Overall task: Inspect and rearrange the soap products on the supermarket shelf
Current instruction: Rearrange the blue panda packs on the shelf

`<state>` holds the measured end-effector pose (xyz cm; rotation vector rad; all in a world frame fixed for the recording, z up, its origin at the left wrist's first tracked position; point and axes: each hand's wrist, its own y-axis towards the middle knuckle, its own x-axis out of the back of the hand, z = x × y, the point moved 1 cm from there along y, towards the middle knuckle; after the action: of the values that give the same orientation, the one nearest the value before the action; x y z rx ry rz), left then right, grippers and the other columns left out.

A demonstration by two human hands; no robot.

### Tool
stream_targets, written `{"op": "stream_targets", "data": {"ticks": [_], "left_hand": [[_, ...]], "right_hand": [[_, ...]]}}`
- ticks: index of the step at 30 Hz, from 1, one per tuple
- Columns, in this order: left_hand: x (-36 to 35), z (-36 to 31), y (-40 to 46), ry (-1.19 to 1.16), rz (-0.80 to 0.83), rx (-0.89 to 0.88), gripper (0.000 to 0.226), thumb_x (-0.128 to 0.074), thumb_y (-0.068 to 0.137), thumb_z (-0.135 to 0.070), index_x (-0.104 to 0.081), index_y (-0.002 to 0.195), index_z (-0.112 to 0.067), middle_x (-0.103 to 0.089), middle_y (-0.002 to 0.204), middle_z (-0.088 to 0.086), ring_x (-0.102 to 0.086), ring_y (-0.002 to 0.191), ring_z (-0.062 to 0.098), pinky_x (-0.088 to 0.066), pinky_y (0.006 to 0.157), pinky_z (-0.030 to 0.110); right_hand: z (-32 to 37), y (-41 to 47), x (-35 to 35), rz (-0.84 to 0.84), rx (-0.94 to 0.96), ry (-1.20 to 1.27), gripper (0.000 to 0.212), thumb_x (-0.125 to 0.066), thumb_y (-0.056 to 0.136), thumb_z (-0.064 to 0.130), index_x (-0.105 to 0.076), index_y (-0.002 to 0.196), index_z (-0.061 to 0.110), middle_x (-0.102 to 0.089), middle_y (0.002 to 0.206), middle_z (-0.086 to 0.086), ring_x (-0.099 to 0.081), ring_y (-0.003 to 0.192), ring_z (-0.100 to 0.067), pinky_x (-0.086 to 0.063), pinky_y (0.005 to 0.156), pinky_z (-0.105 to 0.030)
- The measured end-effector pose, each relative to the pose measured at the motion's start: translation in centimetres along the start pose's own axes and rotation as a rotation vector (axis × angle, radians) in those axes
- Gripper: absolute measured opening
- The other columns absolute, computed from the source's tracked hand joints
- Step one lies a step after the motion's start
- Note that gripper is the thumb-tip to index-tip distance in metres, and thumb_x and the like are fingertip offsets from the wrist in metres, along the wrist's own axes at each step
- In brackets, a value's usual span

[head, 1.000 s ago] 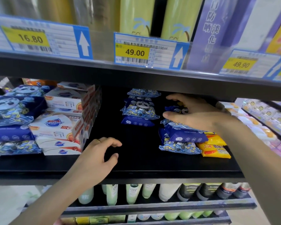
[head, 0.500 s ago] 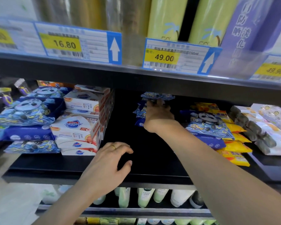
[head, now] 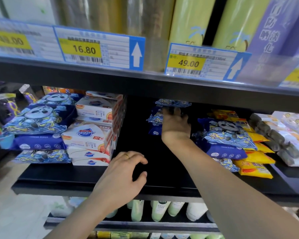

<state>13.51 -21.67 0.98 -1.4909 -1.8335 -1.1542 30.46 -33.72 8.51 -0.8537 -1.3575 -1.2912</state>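
A small stack of blue panda-print soap packs (head: 154, 118) sits deep at the back middle of the black shelf (head: 76, 176). My right hand (head: 176, 125) reaches far in and its shadowed fingers curl over a pack in that stack, just under the top pack (head: 173, 102). My left hand (head: 123, 173), wearing a ring, rests on the shelf's front part with loosely curved fingers and holds nothing. Another blue panda stack (head: 226, 135) lies right of my right forearm, beside yellow soap packs (head: 254, 168).
White boxed soaps (head: 91, 133) are stacked at the left, with more blue panda packs (head: 40, 118) beside them. Grey and white wrapped bars (head: 273, 137) lie at the far right. The upper shelf edge carries price tags (head: 86, 49). Bottles (head: 157, 211) stand on the shelf beneath.
My right hand left the right-hand blue stack and moved left and deeper to the back middle stack, where it has stayed. My left hand has kept its place on the shelf.
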Motion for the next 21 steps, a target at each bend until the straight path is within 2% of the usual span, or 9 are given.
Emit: {"op": "stream_targets", "data": {"ticks": [3,6,9,11,13,16,18,21], "left_hand": [[0.1,-0.2,0.1,-0.014,-0.005,0.02,0.032,-0.054,0.097,-0.04,-0.055,0.13,-0.041,-0.051,0.128,-0.031,-0.038,0.122,-0.008,-0.034,0.103,0.017],[0.3,-0.2,0.1,-0.083,-0.017,0.056,0.031,-0.048,0.103,-0.039,-0.054,0.134,-0.04,-0.053,0.128,-0.028,-0.039,0.123,-0.008,-0.032,0.1,0.017],[0.4,-0.3,0.1,-0.189,-0.037,0.098,0.028,-0.042,0.106,-0.038,-0.057,0.129,-0.04,-0.057,0.124,-0.027,-0.045,0.119,-0.008,-0.038,0.102,0.022],[0.6,-0.6,0.1,-0.285,-0.068,0.141,0.027,-0.039,0.107,-0.037,-0.059,0.126,-0.04,-0.063,0.12,-0.026,-0.052,0.116,-0.008,-0.041,0.1,0.02],[0.9,-0.8,0.2,-0.413,-0.101,0.219,0.026,-0.038,0.107,-0.045,-0.058,0.124,-0.042,-0.067,0.113,-0.025,-0.056,0.107,-0.013,-0.041,0.092,0.014],[1.8,-1.4,0.6,-0.7,-0.131,0.333,0.039,-0.04,0.095,-0.07,-0.056,0.125,-0.05,-0.069,0.11,-0.029,-0.057,0.106,-0.02,-0.038,0.096,0.013],[2.1,-2.0,0.9,-0.862,-0.088,0.367,0.034,-0.054,0.089,-0.061,-0.058,0.119,-0.045,-0.073,0.104,-0.027,-0.064,0.1,-0.015,-0.043,0.088,0.013],[2.2,-2.8,1.1,-0.882,-0.052,0.387,0.031,-0.072,0.089,-0.034,-0.058,0.117,-0.036,-0.078,0.099,-0.013,-0.073,0.091,-0.001,-0.05,0.076,0.011]], "right_hand": [[0.3,-2.0,0.3,-0.074,0.054,0.048,0.059,-0.044,0.101,0.011,-0.031,0.153,0.034,-0.033,0.151,-0.014,-0.043,0.13,-0.042,-0.048,0.094,-0.049],[0.3,-4.8,1.1,-0.144,0.143,0.11,0.071,-0.053,0.095,0.01,-0.027,0.155,0.038,-0.031,0.153,-0.009,-0.042,0.129,-0.038,-0.047,0.096,-0.046],[-0.3,-8.1,0.9,-0.171,0.233,0.182,0.083,-0.061,0.086,0.008,-0.027,0.156,0.039,-0.034,0.152,-0.005,-0.043,0.125,-0.037,-0.05,0.094,-0.048],[-0.9,-10.1,0.1,-0.194,0.265,0.231,0.084,-0.062,0.084,0.005,-0.03,0.156,0.036,-0.038,0.151,-0.007,-0.047,0.118,-0.038,-0.053,0.087,-0.05],[-1.4,-11.6,-0.7,-0.23,0.266,0.251,0.085,-0.064,0.082,0.001,-0.035,0.154,0.033,-0.043,0.147,-0.008,-0.049,0.115,-0.037,-0.054,0.082,-0.05],[-1.8,-13.3,-1.6,-0.254,0.276,0.244,0.09,-0.068,0.078,-0.003,-0.037,0.154,0.034,-0.045,0.148,-0.009,-0.051,0.117,-0.036,-0.054,0.085,-0.049],[-1.9,-14.1,-2.0,-0.272,0.3,0.274,0.09,-0.068,0.078,-0.004,-0.039,0.153,0.035,-0.045,0.148,-0.008,-0.051,0.118,-0.034,-0.054,0.088,-0.048],[-2.2,-14.7,-2.3,-0.298,0.335,0.393,0.085,-0.071,0.078,-0.004,-0.047,0.149,0.036,-0.046,0.147,-0.004,-0.05,0.12,-0.029,-0.055,0.09,-0.042]]}}
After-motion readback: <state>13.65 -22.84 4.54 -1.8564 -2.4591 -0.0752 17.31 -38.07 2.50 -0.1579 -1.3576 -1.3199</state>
